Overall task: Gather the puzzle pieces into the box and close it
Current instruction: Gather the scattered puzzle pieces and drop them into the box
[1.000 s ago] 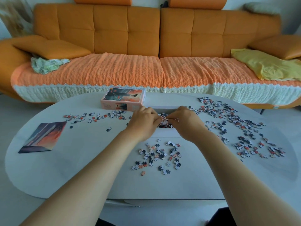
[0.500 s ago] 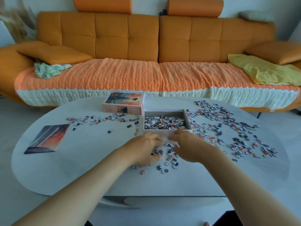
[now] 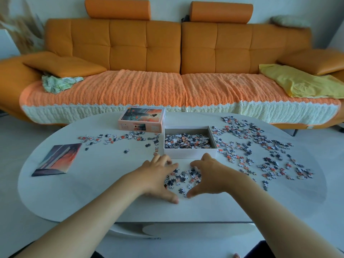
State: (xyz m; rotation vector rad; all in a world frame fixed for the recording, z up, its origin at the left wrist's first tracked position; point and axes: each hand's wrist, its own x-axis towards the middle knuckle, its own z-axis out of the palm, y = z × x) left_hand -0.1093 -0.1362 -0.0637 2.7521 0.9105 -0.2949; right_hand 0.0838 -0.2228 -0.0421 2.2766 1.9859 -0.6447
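1. Orange sofa [image 3: 145,49] behind the white table [image 3: 93,192].
2. Loose pieces [image 3: 260,151] spread over the table's right side.
3. Open box [image 3: 189,154] mid-table, part-filled; lid [image 3: 142,119] just left of it.
4. Left hand [image 3: 158,175] and right hand [image 3: 210,174] on the table before the box, fingers loose, grasping nothing.
5. Small pile of pieces [image 3: 183,178] between the hands, cupped from both sides.

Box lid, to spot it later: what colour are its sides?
Pale pink; the box lid shows best in the head view.
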